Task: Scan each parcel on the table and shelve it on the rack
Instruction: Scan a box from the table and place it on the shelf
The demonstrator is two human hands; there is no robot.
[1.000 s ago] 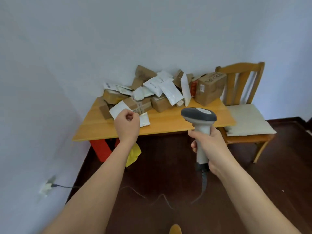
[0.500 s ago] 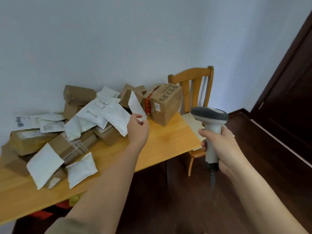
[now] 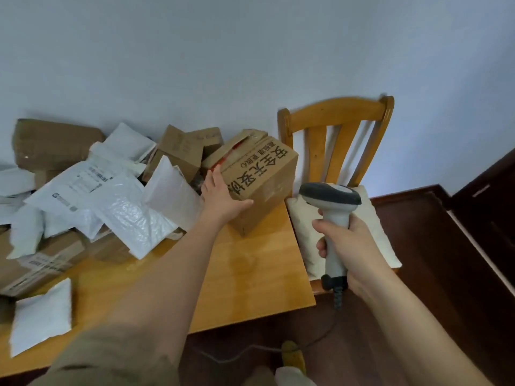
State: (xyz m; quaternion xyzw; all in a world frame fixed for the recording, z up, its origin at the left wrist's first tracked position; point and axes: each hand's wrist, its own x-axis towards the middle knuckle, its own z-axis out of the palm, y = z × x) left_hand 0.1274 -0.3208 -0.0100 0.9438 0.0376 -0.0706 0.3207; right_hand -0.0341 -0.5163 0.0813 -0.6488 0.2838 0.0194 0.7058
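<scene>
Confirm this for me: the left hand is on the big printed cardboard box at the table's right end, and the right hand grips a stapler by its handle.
One detail is wrong. The right hand grips a barcode scanner, not a stapler; the head view shows its grey head and coiled cable. The rest stands: the left hand is on the printed cardboard box at the table's right end.

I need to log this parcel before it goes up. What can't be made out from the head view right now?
- Barcode label on the printed cardboard box: none visible on the faces shown.
- The rack: out of frame.
- Left hand fingers: partly hidden behind the box's near corner.
- Scanner window: faces away from camera.
- White mailer label text: too small and blurred.
</scene>
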